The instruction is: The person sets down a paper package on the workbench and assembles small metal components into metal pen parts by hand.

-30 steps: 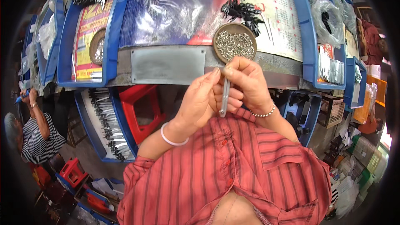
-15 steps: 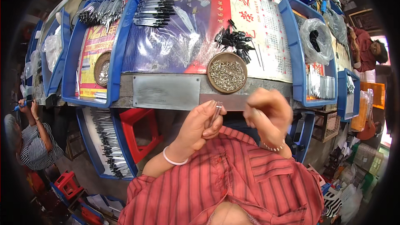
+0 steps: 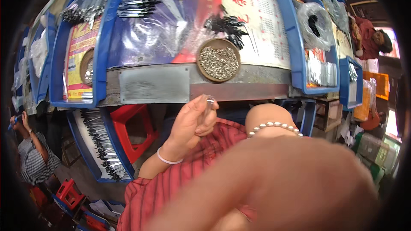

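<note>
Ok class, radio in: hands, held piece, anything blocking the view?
Left hand: grip closed on clear piece. Right hand: blurred near camera, grip unreadable. Right hand hides some red shirt.

The bench point(image 3: 263, 75) bears printed sheets point(image 3: 276, 38), blue bins point(image 3: 104, 55), a bowl point(image 3: 214, 79) of metal pieces point(image 3: 219, 62), black parts point(image 3: 227, 27) and rods point(image 3: 139, 0).

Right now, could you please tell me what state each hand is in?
Left hand: closed around a slim, translucent, tube-shaped piece.
Right hand: badly blurred; its grip cannot be told.
</note>
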Motion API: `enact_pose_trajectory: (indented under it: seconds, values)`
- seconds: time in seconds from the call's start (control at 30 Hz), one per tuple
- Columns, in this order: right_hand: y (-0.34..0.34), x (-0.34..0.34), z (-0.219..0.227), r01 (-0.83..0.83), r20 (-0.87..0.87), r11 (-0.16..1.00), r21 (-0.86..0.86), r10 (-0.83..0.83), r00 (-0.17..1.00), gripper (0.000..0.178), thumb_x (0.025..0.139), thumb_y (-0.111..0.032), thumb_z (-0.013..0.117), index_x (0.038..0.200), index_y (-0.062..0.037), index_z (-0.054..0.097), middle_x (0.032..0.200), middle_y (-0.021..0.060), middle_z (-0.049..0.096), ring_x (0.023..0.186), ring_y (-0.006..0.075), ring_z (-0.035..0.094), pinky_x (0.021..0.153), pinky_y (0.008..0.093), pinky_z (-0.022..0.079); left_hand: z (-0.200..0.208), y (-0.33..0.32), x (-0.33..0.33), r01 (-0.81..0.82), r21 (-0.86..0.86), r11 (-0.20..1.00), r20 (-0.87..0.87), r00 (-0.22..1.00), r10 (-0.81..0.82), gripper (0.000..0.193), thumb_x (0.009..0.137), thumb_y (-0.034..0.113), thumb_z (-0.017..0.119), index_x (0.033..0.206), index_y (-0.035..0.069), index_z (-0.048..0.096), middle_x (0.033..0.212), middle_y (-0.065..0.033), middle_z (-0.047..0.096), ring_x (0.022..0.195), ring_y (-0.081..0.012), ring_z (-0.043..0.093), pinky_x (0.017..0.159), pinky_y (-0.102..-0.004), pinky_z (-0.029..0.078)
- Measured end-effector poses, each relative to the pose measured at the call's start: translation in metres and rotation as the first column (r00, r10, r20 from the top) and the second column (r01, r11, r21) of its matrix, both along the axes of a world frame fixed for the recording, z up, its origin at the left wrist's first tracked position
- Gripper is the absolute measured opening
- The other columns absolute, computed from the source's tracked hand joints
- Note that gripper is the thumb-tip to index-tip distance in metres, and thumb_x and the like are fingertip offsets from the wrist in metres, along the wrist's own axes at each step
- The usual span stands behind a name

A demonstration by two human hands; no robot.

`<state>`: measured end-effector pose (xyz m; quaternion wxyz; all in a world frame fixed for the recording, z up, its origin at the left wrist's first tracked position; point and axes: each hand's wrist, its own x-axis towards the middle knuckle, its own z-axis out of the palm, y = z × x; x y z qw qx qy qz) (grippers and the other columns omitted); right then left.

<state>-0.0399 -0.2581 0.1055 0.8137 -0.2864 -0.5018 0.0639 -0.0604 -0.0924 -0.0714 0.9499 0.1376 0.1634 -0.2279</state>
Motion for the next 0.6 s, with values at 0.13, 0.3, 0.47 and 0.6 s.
enact_pose_trajectory:
  seconds: [0.13,0.3,0.47,0.6]
  values:
    - [0.072,0.021,-0.004,0.001,0.115,0.999,0.048,-0.007,0.993,0.041,0.086,-0.028,0.056,0.121,-0.0089,0.045,0.113,0.0114,0.053,0.098,0.0219,0.052,0.087,0.0254,0.042,-0.001,-0.003,0.006,0.012,0.116,0.993,0.048,0.999,-0.017,0.03,0.098,0.029,0.039,0.098,0.002,0.052,0.056,-0.0001,0.041,0.039,-0.0041,0.028,0.036,-0.0191,0.021]
    - [0.128,0.05,-0.018,-0.377,0.442,0.926,-0.038,0.354,0.824,0.049,0.089,-0.032,0.053,0.129,-0.0079,0.04,0.124,0.0125,0.052,0.11,0.0196,0.052,0.095,0.0264,0.042,-0.007,0.003,0.001,0.007,0.085,0.996,0.044,0.999,-0.011,0.03,0.098,0.031,0.041,0.096,0.004,0.053,0.055,0.0006,0.04,0.039,-0.0043,0.028,0.035,-0.0196,0.019]
    - [0.104,0.075,-0.01,-0.561,0.581,0.813,-0.155,0.534,0.614,0.043,0.089,-0.028,0.053,0.123,-0.0067,0.04,0.117,0.0104,0.053,0.103,0.0132,0.052,0.087,0.0236,0.043,-0.007,0.005,0.009,0.063,0.052,0.997,-0.013,0.998,-0.062,0.027,0.097,0.029,0.042,0.097,0.004,0.051,0.059,-0.0001,0.042,0.042,-0.0041,0.029,0.037,-0.0176,0.022]
    - [0.081,0.057,-0.009,-0.502,0.505,0.865,0.008,0.429,0.748,0.035,0.086,-0.024,0.055,0.114,-0.0071,0.041,0.108,0.0091,0.053,0.094,0.0114,0.051,0.081,0.0218,0.043,-0.013,0.005,0.012,0.014,0.089,0.996,-0.069,0.998,-0.008,0.027,0.098,0.028,0.041,0.097,0.003,0.051,0.059,-0.0008,0.043,0.041,-0.0038,0.029,0.037,-0.0172,0.022]
